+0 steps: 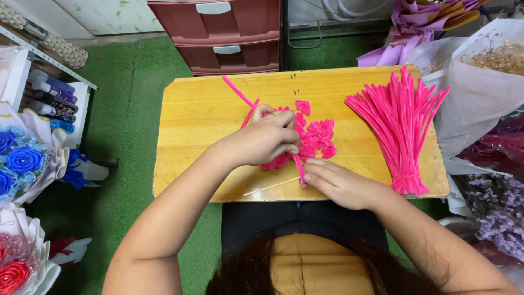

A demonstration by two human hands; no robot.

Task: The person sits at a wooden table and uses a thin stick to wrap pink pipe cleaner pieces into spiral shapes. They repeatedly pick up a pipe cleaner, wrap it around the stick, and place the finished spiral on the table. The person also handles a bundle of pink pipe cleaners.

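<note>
Looking down from my head camera, I have the small yellow wooden table pulled right up over my lap, so everything sits within easy reach. Fanned out on the right side lies the bundle of straight hot-pink fuzzy pipe cleaners, gathered at the near end and spreading toward the far edge, handy for pulling one stem free. At the middle of the table lies the heap of small folded pink pipe-cleaner pieces, kept apart from the straight stock. One loose straight pink pipe cleaner slants toward the far left of the heap.

My left hand is curled, fingers drawn together and pinched on the upper end of a bent pink pipe-cleaner stem, its knuckles covering part of the heap. My right hand rests at the near edge of the table, fingers closed together and pressing on the lower end of that same stem, just beside a thin pale wooden stick that lies flat along the near edge. So both hands are clamped on one piece, close together, the stem stretched between them.

Around the table I see green artificial turf, a reddish plastic drawer unit at the far side, blue ribbon-rose bouquets on the left, and wrapped dried-flower bouquets on the right.
</note>
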